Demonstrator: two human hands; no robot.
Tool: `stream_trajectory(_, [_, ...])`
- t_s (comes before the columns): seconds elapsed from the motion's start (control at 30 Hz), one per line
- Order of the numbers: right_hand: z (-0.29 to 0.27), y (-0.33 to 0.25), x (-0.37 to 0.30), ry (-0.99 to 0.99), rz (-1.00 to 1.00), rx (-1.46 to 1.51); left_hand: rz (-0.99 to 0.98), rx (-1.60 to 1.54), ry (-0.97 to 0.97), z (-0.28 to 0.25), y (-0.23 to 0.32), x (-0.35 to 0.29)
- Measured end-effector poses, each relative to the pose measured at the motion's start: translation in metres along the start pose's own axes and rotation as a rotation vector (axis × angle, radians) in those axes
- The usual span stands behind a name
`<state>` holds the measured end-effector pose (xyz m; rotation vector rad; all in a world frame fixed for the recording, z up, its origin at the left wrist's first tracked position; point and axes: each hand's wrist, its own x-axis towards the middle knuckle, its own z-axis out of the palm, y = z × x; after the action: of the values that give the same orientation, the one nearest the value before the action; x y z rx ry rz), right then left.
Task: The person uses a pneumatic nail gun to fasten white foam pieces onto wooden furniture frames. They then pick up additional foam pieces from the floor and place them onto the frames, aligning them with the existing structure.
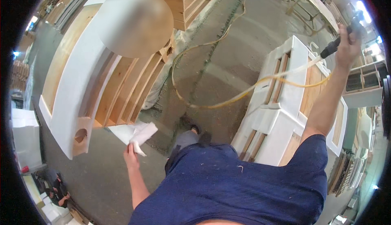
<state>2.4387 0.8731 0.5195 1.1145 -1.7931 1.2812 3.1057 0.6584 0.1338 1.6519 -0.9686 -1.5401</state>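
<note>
My left hand is closed around the end of a folded white sheet, which could be cloth or paper. It hangs beside the lower end of a white-faced wooden furniture piece with open compartments. On the other side, my right arm is raised and stretched out far to the right. My right hand grips a black-handled tool with a hose attached; its head is blurred at the rim, so its exact kind cannot be made out. Below that arm lies a white-painted cabinet with bare wood panels.
A pale yellow hose loops across the grey floor between the furniture pieces. More wooden casework stands at the far left, and a trestle table at the far right. A round blurred patch hides part of the left piece. Another person is at lower left.
</note>
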Motion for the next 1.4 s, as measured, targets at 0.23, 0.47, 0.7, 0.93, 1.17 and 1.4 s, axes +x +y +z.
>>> stream_trajectory(0.23, [0.185, 0.061, -0.054, -0.366, -0.085, -0.118, -0.296, 0.185, -0.016, -0.028, -0.107, 0.035])
stream_trajectory(0.47, [0.386, 0.154, -0.221, -0.857, 0.104, 0.053, -0.398, 0.235, 0.19, -0.011, -0.069, 0.02])
stream_trajectory(0.7, [0.629, 0.199, -0.308, -1.23, 0.11, 0.229, -0.175, 1.808, -0.43, -0.002, -0.058, -0.046])
stream_trajectory(0.93, [0.815, 0.228, -0.377, -1.494, 0.163, 0.145, -0.712, 1.015, 0.057, 0.151, 0.002, 0.063])
stream_trajectory(1.17, [0.929, 0.195, -0.396, -1.637, 0.373, 0.191, -0.724, 0.961, 0.079, 0.213, 0.018, 0.119])
stream_trajectory(1.4, [1.02, 0.152, -0.383, -1.679, 0.294, 0.313, -0.764, 0.873, 0.125, 0.233, 0.007, 0.135])
